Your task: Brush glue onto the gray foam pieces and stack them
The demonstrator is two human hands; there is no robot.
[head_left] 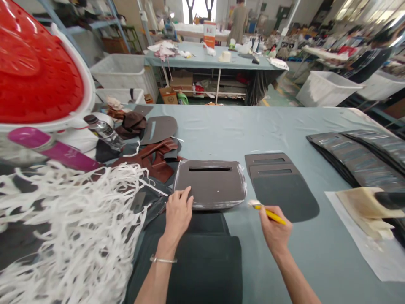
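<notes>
Near, centre: dark, flat, round-cornered sheets [209, 270], lying stacked beneath the left forearm. Near, left: a tangled heap of narrow white strips [82, 223].

Left hand [179, 207]: holding nothing, fingers slightly spread, fingertips resting on the near left part of the slotted panel; a thin silver-coloured bangle [163, 260] is circling the wrist.

Right hand [276, 230]: closing narrowly, pinching a slim yellow-handled brush [275, 216], whose whitish tip is pointing left.

Principal item: one grey-brown, round-cornered, oblong slotted panel [205, 188], lying ahead of and between the hands on a pale blue-green table [221, 131]. Its long axis is running left to right, the slot lying parallel, close to the far edge. White smears are marking its borders, notably the right end. The left hand is nearer, touching it; the brush tip is hovering or resting (cannot tell) just beside its near right corner, not touching. From the right hand, the panel is lying leftward and slightly beyond.

Right: two dark slotted pieces [284, 196], overlapping; farther right, white paper [363, 257] bearing a cream-coloured block [357, 202]. Beyond these: piled dark slotted panels [376, 158].

Left, beyond: reddish-brown leather-like scraps [158, 158], lying crumpled.

Far: a second blue-green table [190, 62], bearing an orange-and-white canister [209, 34].
</notes>
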